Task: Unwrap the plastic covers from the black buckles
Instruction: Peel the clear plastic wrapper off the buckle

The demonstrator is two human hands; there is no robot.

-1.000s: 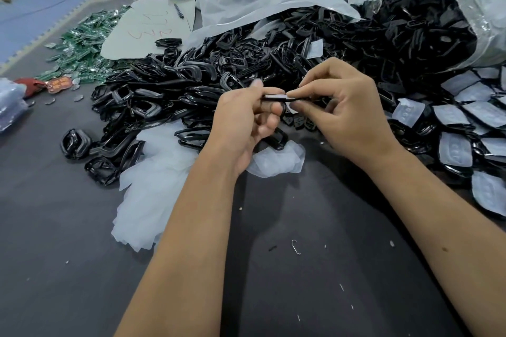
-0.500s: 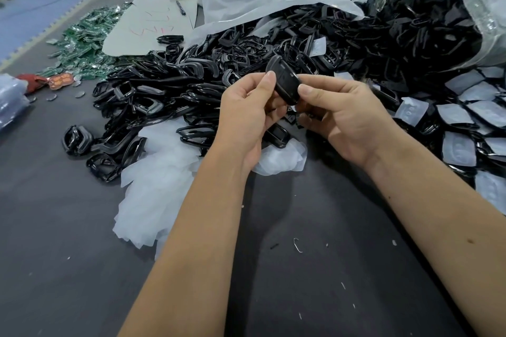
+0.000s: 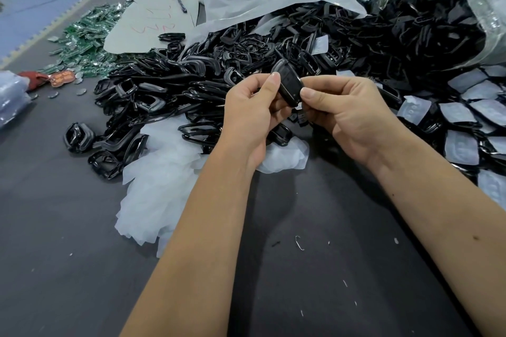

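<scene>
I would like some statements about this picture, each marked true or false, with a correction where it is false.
1. Both hands hold one black buckle. True: the left hand and the right hand pinch the buckle between them.
2. The held buckle rests on the table. False: it is held up above the table, in front of the buckle pile.
3. Loose white plastic covers lie under the left forearm. True: the covers lie there on the table.
4. The green pieces lie at the right. False: the green pieces lie at the far left.
5. A pen lies on the white sheet. True: the pen lies on the sheet.
</scene>
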